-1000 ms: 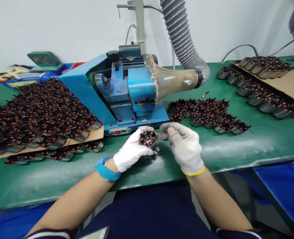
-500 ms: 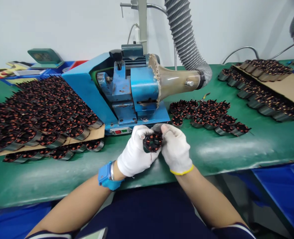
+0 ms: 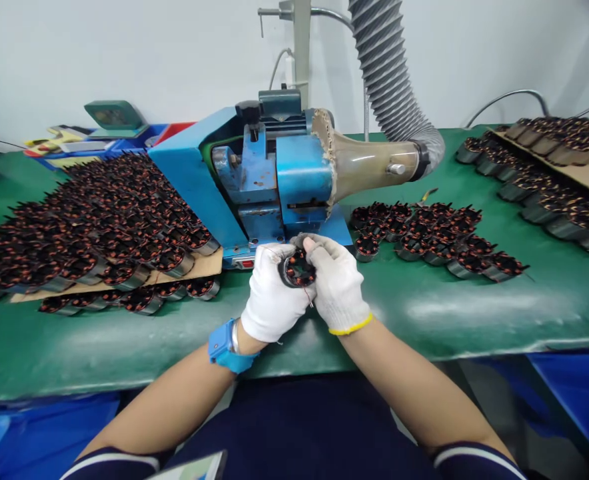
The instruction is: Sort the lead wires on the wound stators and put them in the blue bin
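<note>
A black motor stator (image 3: 298, 269) with orange copper windings is held over the bench in front of the blue machine. My left hand (image 3: 273, 293), in a white glove, is wrapped round its left side and underside. From the right, my right hand (image 3: 338, 283), gloved in white with a yellow cuff and greyed fingertips, closes thumb and fingers on the stator's far right rim. Whether a wire lies between those fingertips is hidden. A thin reddish wire (image 3: 308, 295) hangs off the near side of the stator.
The blue belt machine (image 3: 304, 163) with a grey extraction hose (image 3: 394, 87) stands just beyond my hands. Many stators (image 3: 124, 220) are massed on cardboard at left. Another group (image 3: 437, 233) sits right of the machine, and more stators (image 3: 539, 187) with cardboard are farther right.
Both hands and the stator have shifted slightly up toward the machine. My right fingertips have moved in closer over the stator's top rim. The camera view has swung a little left.
</note>
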